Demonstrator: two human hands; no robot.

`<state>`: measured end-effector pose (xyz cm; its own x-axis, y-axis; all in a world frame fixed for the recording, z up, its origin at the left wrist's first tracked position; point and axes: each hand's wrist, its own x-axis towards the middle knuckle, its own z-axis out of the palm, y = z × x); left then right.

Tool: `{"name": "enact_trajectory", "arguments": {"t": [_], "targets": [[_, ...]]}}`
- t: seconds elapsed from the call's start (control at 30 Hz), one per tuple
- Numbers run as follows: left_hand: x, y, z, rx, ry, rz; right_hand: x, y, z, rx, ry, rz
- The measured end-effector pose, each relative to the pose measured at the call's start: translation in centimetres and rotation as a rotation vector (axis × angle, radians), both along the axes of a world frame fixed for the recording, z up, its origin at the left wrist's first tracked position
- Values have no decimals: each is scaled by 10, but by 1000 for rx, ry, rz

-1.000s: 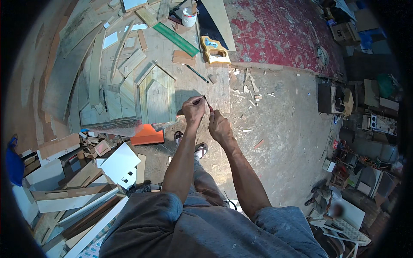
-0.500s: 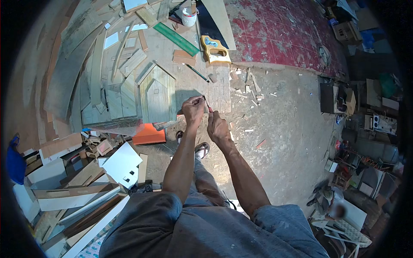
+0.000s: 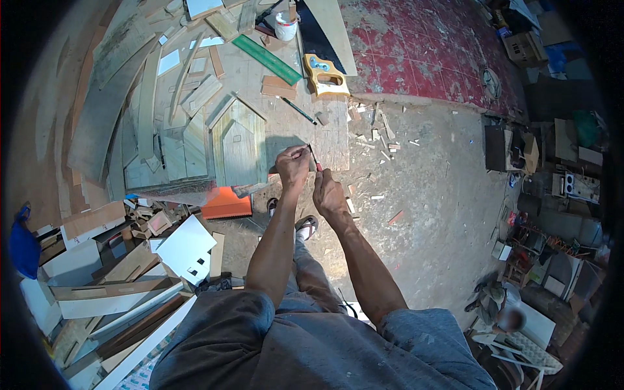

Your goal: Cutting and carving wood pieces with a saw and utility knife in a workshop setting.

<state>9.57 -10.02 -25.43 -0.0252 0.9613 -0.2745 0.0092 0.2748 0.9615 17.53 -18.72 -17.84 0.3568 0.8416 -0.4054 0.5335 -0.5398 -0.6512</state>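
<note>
Red-handled tool point(image 3: 318, 166) juts forward from right fingers point(image 3: 319, 184)

Worn red tiles point(image 3: 416, 49) meet a grey concrete floor point(image 3: 429, 214). Bright light falls across its middle. Clutter point(image 3: 578, 188) lines the right side.
</note>
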Motion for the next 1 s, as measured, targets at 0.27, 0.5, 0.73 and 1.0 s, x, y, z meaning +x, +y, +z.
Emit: {"name": "enact_trajectory", "arguments": {"t": [0.27, 0.5, 0.73, 1.0], "targets": [[-11, 4, -9, -34, 49, -34, -4, 6, 3, -66, 2, 12], [-25, 2, -12, 45, -68, 19, -10, 4, -16, 74, 97, -35], [-32, -2, 17, 278, 393, -69, 37, -13, 24, -78, 763, -358], [-3, 14, 51, 476, 502, -304, 36, -38, 11, 97, 1050, -501]]}}
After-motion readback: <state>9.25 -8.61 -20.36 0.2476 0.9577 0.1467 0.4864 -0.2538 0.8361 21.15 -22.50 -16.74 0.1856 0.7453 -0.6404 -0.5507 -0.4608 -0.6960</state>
